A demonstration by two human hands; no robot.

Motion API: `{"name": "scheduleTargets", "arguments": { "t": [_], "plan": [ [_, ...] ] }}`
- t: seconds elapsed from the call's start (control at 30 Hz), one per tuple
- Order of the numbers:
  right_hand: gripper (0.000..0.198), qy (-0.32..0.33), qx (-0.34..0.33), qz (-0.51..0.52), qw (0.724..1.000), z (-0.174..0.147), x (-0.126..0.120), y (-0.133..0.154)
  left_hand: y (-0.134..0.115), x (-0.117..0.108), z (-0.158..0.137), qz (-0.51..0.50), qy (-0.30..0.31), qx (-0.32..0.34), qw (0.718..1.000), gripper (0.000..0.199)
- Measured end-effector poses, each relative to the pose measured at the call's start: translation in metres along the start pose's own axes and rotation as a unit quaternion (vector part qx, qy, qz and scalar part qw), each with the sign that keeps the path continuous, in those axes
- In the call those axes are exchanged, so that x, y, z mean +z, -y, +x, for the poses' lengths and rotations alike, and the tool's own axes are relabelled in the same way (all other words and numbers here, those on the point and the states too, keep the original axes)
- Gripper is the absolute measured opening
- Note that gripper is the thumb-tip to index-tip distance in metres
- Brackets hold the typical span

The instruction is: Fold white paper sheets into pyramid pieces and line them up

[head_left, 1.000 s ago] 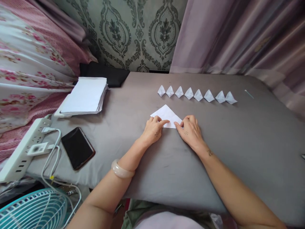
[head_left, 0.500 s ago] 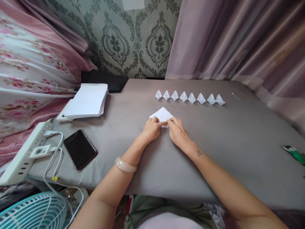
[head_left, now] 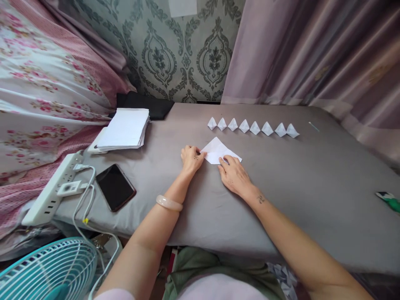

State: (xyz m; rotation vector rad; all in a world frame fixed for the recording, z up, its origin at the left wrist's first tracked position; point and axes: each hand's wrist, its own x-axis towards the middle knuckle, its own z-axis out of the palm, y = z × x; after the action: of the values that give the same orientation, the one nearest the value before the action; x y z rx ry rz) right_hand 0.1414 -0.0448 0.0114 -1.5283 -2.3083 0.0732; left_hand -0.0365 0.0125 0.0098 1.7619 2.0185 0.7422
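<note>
A folded sheet of white paper [head_left: 216, 149] lies on the grey-covered table, its top coming to a point. My left hand [head_left: 191, 158] pinches the paper's left corner between thumb and fingers. Resting on the lower right part of the paper, my right hand [head_left: 234, 173] has its fingers stretched out and slightly bent, pressing it down. Beyond the paper stands a row of several small folded white paper shapes [head_left: 244, 126], each with a pointed top.
At left a stack of white paper [head_left: 125, 128] lies near a black phone [head_left: 115, 187] and a white power strip [head_left: 51, 189] with cables. A teal fan [head_left: 62, 266] stands below the table edge. Far right is a green object [head_left: 390, 202]; a thin stick [head_left: 313, 126] lies behind.
My left hand has moved left, from the middle of the folded paper to its left corner. More of the paper shows now. My right hand stays at its lower right. The view has shifted slightly.
</note>
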Motion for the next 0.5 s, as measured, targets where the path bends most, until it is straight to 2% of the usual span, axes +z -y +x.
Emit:
{"name": "scheduleTargets", "arguments": {
  "t": [0.1, 0.13, 0.23, 0.27, 0.4, 0.5],
  "plan": [
    [0.036, 0.003, -0.014, 0.041, 0.999, 0.008, 0.0, -0.011, -0.005, -0.007, -0.01, -0.062, 0.038, -0.036, 0.997, 0.016],
    [0.035, 0.005, -0.016, 0.056, 0.998, 0.011, 0.0, -0.015, -0.006, -0.01, -0.016, -0.084, 0.048, -0.044, 0.994, 0.02],
    [0.031, 0.021, -0.036, 0.081, 0.996, 0.023, -0.001, -0.026, -0.011, -0.014, -0.037, -0.105, 0.062, -0.016, 0.992, 0.053],
    [0.028, 0.031, -0.053, 0.079, 0.995, 0.026, -0.001, -0.029, -0.013, -0.015, -0.044, -0.1, 0.07, 0.003, 0.992, 0.058],
    [0.022, 0.05, -0.094, 0.091, 0.99, 0.032, 0.0, -0.037, -0.021, -0.016, -0.064, -0.075, 0.108, 0.028, 0.991, 0.032],
    [0.02, 0.041, -0.088, 0.132, 0.987, 0.029, 0.002, -0.038, -0.021, -0.016, -0.07, -0.064, 0.126, 0.051, 0.989, 0.033]
  ]
}}
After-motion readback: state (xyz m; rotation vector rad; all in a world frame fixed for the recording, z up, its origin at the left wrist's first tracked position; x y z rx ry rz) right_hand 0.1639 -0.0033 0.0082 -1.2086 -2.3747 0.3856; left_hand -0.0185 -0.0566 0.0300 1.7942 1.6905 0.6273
